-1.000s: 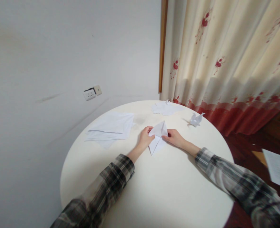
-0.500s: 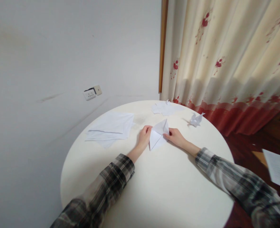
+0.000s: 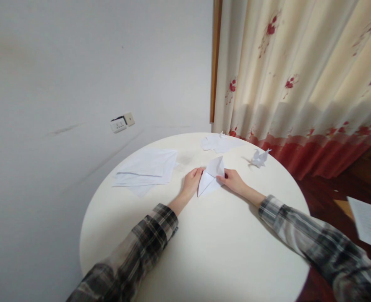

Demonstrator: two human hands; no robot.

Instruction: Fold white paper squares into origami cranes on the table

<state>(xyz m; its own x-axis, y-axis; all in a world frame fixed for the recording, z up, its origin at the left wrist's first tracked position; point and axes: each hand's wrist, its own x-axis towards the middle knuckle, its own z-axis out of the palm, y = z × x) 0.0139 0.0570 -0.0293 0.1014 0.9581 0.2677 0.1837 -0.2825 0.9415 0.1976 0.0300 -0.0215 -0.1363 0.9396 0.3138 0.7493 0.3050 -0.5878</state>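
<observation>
You had the folded paper [image 3: 212, 173] just right of the paper stack [image 3: 147, 164], at the round table [image 3: 226, 243]. Over the last second your left hand [image 3: 192, 180] slid its thumb off the paper's face to the edge nearer the stack, and the paper turned slightly, its far tip swinging away from the stack. Your right hand [image 3: 234, 182], on the side farther from the stack, kept it pinched; whether your left fingers gripped, I couldn't tell. More creased face lay uncovered (the hold seemed mainly right-handed).
</observation>
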